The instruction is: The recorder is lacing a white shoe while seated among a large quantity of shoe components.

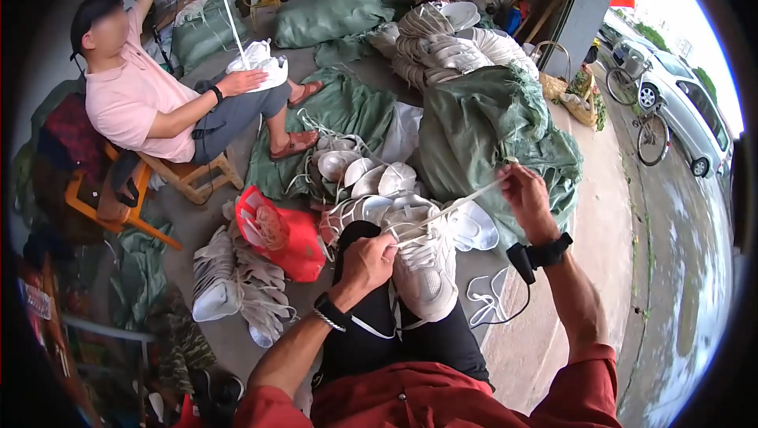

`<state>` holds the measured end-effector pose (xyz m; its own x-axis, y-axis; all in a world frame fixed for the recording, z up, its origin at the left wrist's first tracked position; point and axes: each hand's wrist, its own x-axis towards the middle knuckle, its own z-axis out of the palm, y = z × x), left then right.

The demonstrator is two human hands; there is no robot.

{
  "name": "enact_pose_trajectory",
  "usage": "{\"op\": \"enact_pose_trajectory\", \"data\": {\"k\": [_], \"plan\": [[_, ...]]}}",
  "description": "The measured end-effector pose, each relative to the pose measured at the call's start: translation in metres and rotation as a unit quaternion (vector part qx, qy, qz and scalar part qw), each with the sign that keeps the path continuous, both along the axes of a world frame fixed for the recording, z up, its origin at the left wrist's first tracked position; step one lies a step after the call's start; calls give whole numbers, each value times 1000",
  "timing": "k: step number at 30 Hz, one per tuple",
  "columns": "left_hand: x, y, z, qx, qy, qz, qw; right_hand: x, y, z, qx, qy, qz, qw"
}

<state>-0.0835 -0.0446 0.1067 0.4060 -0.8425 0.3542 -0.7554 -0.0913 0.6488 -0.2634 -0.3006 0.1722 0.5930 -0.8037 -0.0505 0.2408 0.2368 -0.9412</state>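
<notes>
The white sneaker (424, 266) rests on the knee at lower centre, left hand (365, 264) pinching its eyelets, right hand (524, 195) pinching the taut lace (458, 207), which may slip out if overpulled.

left hand (365, 264) hides the shoe's (422, 258) lacing (fingertips unseen).

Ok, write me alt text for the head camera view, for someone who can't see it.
Seen from above, a person's left hand steadies a white sneaker on their lap while the right hand pulls a white lace taut. Piles of white shoes, a red bag and green sacks cover the floor; another person sits left, lacing too.
</notes>
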Motion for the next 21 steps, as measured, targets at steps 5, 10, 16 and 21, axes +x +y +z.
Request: {"op": "enact_pose_trajectory", "data": {"k": [5, 10, 16, 21], "plan": [[1, -1, -4, 13, 75, -7, 997, -7, -7, 5, -15, 12, -20, 1000], [1, 0, 3, 52, 56, 5, 997, -3, 7, 5, 14, 23, 13, 1000], [-8, 5, 1, 93, 77, 10, 993, 13, 29, -7, 11, 44, 69, 997], [3, 10, 5, 47, 254, -12, 966, 11, 18, 8, 12, 17, 37, 999]]}}
